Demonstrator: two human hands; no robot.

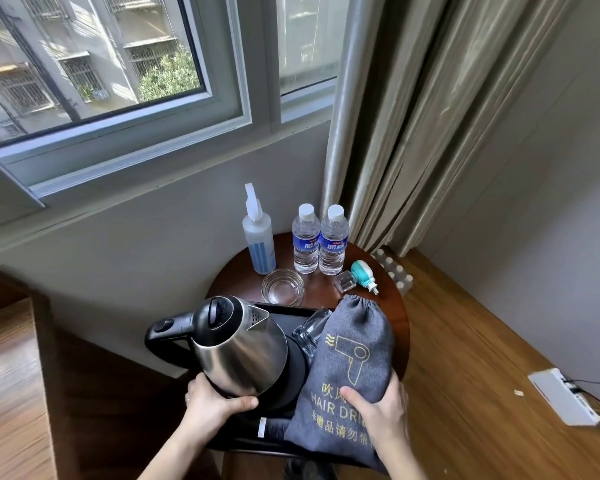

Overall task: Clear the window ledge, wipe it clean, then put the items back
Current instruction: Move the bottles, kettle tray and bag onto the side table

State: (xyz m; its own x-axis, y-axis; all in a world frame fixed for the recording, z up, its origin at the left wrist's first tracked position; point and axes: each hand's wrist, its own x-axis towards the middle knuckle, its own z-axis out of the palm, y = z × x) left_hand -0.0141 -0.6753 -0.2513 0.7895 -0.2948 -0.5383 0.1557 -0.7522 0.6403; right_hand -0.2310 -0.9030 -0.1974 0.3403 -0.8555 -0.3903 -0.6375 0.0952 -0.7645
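A: Where are your hands right now?

B: Your left hand [212,402] is clamped on the base of the steel kettle [238,344], thumb across the front of it. Your right hand [378,407] presses down on the grey hair-dryer bag [352,368], fingers wrapped over its right edge. The two hands are apart, one at each side of the black tray [284,311].

A: Take the round wooden table [400,317] as the landmark. What is biggest around it?

B: The window [118,81] and the bare window ledge [84,209] sit above and to the left of the table. A beige curtain [430,116] hangs behind it to the right.

A: And on the table itself?

B: The tray fills the near half, carrying the kettle on its dark base, with the bag lying over the tray's right side. An overturned glass [309,332] lies between kettle and bag. At the table's far edge stand a spray bottle [260,242] and two water bottles [319,242], just beside each other. In front of them sits a clear glass bowl [282,286]. Smallest, near the right rim, a teal plug-in device [363,273] lies on its side.
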